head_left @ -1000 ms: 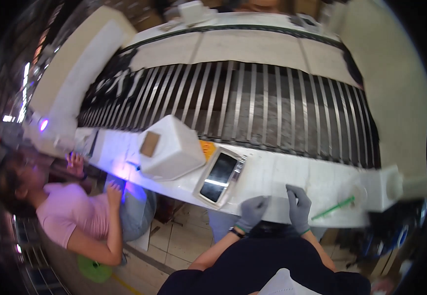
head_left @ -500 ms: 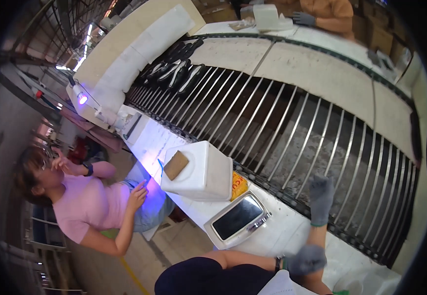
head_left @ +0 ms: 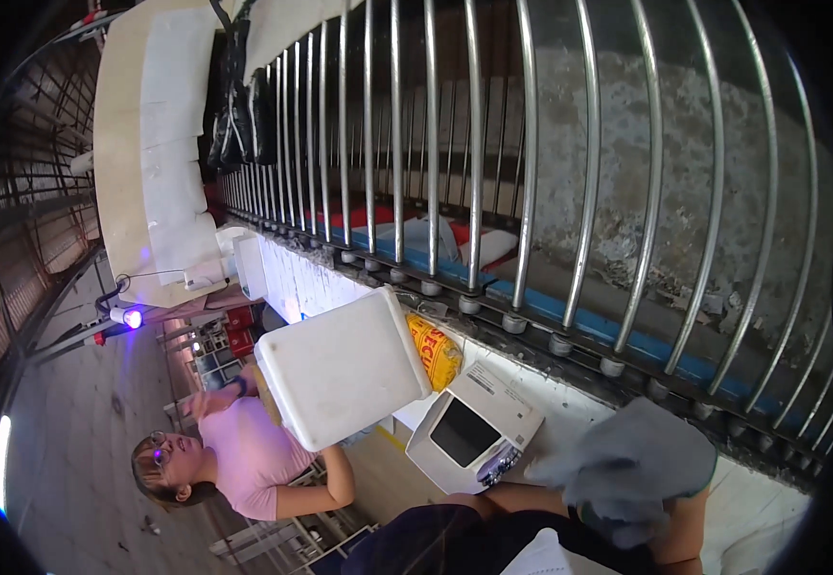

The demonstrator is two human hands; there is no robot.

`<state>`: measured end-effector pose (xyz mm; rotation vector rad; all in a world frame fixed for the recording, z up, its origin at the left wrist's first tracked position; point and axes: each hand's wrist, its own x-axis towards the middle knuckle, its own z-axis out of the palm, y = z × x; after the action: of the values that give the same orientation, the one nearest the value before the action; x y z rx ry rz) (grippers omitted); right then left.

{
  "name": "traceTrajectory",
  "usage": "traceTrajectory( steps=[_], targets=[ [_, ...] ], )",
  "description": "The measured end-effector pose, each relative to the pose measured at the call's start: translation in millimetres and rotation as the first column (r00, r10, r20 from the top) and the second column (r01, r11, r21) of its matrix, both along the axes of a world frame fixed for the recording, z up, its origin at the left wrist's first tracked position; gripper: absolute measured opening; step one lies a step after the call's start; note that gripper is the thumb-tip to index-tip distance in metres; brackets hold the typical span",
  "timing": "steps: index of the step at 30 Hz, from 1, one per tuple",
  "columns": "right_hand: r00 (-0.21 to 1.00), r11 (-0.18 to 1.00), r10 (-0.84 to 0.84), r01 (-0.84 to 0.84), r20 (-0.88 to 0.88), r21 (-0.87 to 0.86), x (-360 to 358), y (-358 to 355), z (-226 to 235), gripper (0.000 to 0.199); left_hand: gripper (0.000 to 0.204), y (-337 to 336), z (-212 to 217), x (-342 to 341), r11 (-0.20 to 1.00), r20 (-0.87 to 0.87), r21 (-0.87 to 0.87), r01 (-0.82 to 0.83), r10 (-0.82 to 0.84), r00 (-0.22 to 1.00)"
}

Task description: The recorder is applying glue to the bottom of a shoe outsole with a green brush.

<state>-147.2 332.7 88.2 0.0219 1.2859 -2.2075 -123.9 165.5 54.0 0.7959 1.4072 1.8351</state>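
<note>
Both my hands wear grey gloves and are close together over the white bench [head_left: 738, 522], at the lower right. My right hand [head_left: 642, 446] is uppermost, its glove blurred and its fingers hard to make out. Below it my left hand [head_left: 632, 525] is partly covered by the right one, with a dark band at its wrist. I can make out nothing held in either. Nearest to them, on the left, is a white device with a dark screen [head_left: 464, 431]. A purple glittery item [head_left: 500, 464] lies at its edge.
Metal rods [head_left: 584, 163] of a conveyor run along the bench's far side, with black pieces [head_left: 241, 115] at its far left. A white bin [head_left: 345, 369] and a yellow packet [head_left: 433, 352] stand left of the device. Beyond are a person in pink [head_left: 254, 450] and a lit purple lamp [head_left: 129, 317].
My right hand has come back from over the rods to my left hand. The view has tilted and moved closer to the rods. The person in pink has turned their head and arms.
</note>
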Motion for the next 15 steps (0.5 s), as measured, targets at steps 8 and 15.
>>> traceTrajectory(
  steps=[8,15],
  targets=[
    [0.91,0.932,0.361,-0.359,-0.203,0.044,-12,9,-19,0.058,0.013,-5,-3,-4,0.985,0.169,-0.16,-0.063,0.09,0.981],
    [0.968,0.96,0.231,-0.243,-0.098,-0.14,-4,14,-35,0.052,0.016,-4,-6,-7,0.964,0.225,-0.252,-0.089,0.148,0.963]
  ],
)
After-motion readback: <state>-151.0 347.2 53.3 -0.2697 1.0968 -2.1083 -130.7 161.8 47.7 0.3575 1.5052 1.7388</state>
